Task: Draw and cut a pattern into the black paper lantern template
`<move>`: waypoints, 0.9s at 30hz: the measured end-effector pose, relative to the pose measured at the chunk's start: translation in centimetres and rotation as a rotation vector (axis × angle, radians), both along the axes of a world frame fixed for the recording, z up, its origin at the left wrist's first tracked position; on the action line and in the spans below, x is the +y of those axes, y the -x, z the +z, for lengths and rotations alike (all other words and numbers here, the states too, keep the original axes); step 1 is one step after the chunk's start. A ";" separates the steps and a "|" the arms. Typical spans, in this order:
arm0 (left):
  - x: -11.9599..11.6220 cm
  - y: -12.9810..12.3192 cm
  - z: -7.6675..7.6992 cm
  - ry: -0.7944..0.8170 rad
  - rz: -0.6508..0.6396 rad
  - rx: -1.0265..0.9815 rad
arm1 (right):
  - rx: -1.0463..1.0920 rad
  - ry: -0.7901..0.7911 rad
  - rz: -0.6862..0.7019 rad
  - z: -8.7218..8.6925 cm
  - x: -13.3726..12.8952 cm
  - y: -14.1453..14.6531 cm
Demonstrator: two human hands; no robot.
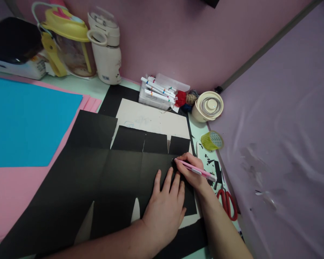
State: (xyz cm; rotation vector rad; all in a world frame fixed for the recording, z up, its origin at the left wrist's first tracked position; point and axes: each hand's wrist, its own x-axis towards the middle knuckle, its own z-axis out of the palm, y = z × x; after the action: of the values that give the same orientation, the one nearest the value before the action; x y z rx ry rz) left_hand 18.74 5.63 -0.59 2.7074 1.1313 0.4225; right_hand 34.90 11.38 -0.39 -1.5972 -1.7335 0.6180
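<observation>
A large sheet of black card (121, 169) with slits and notches along its far and near edges lies across the table. My left hand (166, 207) rests flat on it, fingers spread, near its right part. In my right hand (191, 171) is a pink pen-shaped tool (197, 169), gripped near its front end. The tip points left and meets the card just beyond my left fingertips; whether it is a pen or a craft knife I cannot make out. Under the card's far edge shows a white board (153, 120) with faint marks.
Red-handled scissors (228, 205), black scraps (210, 160) and green tape (212, 140) lie at the right. Behind stand a marker box (156, 99), a cream pot (207, 106), a white bottle (106, 54) and a yellow-lidded jug (72, 46). Blue (29, 122) and pink sheets (13, 194) lie left.
</observation>
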 end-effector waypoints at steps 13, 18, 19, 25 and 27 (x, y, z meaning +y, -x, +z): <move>0.0 0.0 0.0 0.008 0.001 -0.009 | -0.020 -0.007 -0.003 -0.3 0.1 0.0; 0.0 0.0 0.0 0.007 -0.003 -0.006 | -0.025 -0.006 -0.003 -0.2 0.0 0.0; 0.0 0.0 0.0 0.008 0.000 -0.004 | -0.030 -0.003 0.000 -0.1 0.0 0.0; -0.1 0.0 0.0 0.024 0.004 -0.004 | -0.083 -0.020 0.037 0.1 0.0 0.3; 0.0 -0.1 0.0 0.023 0.004 -0.004 | -0.100 -0.026 0.053 0.2 0.0 0.3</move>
State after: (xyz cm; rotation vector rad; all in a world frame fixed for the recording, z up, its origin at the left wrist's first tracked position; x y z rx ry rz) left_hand 18.80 5.58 -0.58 2.6840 1.1332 0.4125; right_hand 34.56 11.36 -0.23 -1.5931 -1.8544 0.5473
